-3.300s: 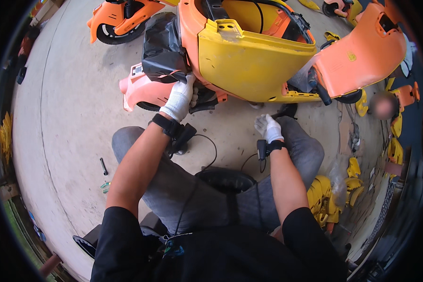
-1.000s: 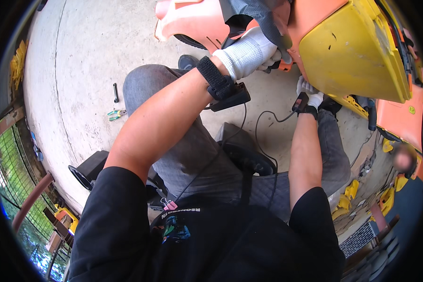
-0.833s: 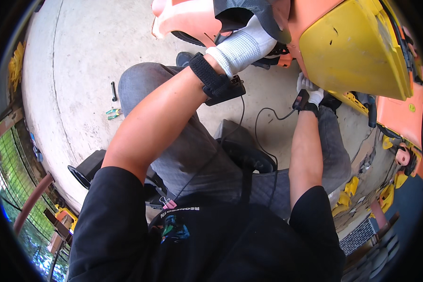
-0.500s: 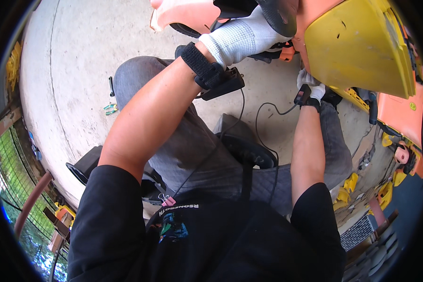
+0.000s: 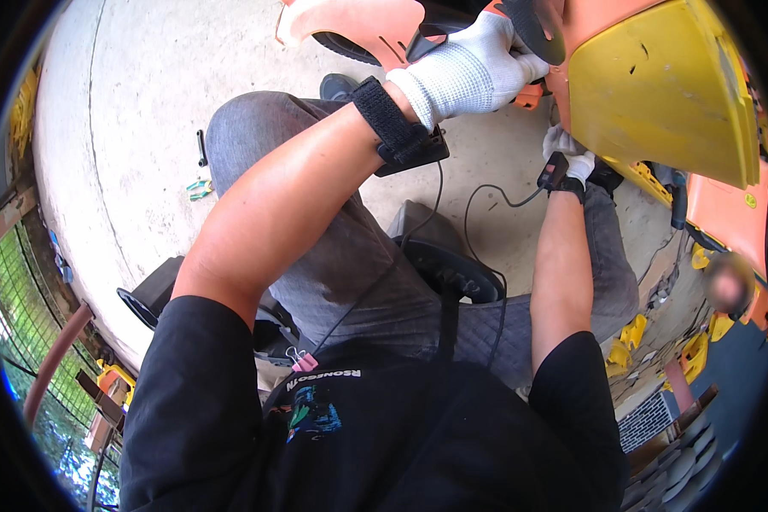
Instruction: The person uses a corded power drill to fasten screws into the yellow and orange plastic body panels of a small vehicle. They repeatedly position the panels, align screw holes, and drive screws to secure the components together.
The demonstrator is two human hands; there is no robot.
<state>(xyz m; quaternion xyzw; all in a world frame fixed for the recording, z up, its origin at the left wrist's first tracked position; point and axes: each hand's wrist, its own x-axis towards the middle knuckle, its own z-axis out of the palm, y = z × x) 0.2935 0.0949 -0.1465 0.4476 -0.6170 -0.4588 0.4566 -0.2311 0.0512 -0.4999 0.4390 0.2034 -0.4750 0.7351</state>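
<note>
My left hand (image 5: 478, 72), in a white knit glove, is raised against the orange body (image 5: 563, 51) of a vehicle-like machine, beside a dark curved part (image 5: 533, 30). Its fingers are curled, and what they grip is hidden. Lower down and to the right, my gloved right hand (image 5: 569, 154) is at the bottom edge of the orange body, next to the large scuffed yellow panel (image 5: 657, 85). Those fingers are bent in too; whatever they hold cannot be made out. Black devices are strapped at both wrists, with cables running to my body.
Green-handled pliers (image 5: 200, 189) and a black tool (image 5: 201, 148) lie on the concrete floor (image 5: 145, 102) left of my knee. Another orange machine part (image 5: 725, 213) stands at the right. Yellow pieces (image 5: 627, 341) lie below it. A mesh fence (image 5: 26, 290) is at far left.
My left hand has shifted right and slightly down, and its thumb side shows more now. The orange body and yellow panel sit slightly farther right in view. My right hand has barely moved.
</note>
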